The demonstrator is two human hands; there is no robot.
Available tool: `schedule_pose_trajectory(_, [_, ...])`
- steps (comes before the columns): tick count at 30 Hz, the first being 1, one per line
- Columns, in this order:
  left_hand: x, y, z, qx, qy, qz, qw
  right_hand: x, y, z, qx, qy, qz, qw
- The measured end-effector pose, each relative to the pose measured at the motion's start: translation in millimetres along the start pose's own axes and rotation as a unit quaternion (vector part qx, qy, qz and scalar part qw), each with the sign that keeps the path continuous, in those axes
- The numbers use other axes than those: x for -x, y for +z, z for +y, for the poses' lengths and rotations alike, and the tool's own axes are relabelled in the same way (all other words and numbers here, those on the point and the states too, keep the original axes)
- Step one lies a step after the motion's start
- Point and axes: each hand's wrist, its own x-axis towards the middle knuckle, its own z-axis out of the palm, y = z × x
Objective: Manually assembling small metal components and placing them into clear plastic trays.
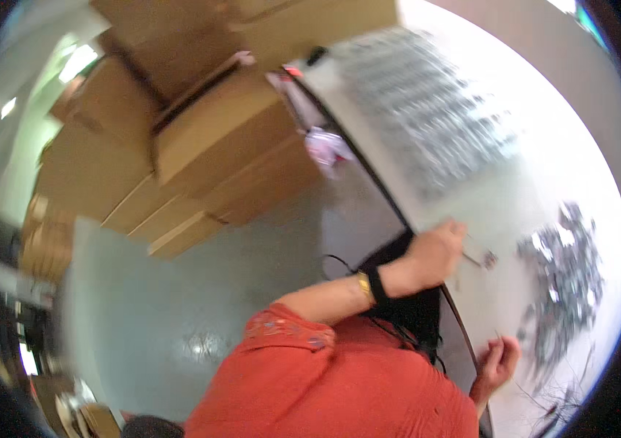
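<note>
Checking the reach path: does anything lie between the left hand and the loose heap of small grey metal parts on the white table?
Only one small dark part lies on the white table between the left hand and the heap of small grey metal parts; otherwise bare tabletop.

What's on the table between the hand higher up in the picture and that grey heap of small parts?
In the head view, one small dark piece lies between the left hand and the grey heap; otherwise bare white table.

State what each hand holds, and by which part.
The left hand pinches a thin metal pin by one end. The right hand is curled; whether it holds anything cannot be told.
</note>
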Motion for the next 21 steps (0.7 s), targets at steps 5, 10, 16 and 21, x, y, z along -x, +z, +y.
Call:
schedule_pose_trajectory(5, [-4.6,-17.7,-4.3,0.031,-0.013,0.018,0.999,-2.2,21.7,-23.8,0.019,0.003,-0.021,1.0])
schedule_pose_trajectory(10, [-9.9,-27.9,0.2,0.119,0.023,0.02,0.992,2.8,33.0,-51.7,0.022,0.045,0.028,0.998])
schedule_pose_trajectory(16, [-10.2,-21.1,11.2,0.276,-0.044,-0.065,0.958,0.5,44.0,-61.7,0.054,-0.001,0.007,0.999])
schedule_pose_trajectory(21, [-5.6,-21.6,11.4,0.304,-0.069,-0.081,0.947,-14.4,68.1,-73.9,0.071,-0.036,0.008,0.997])
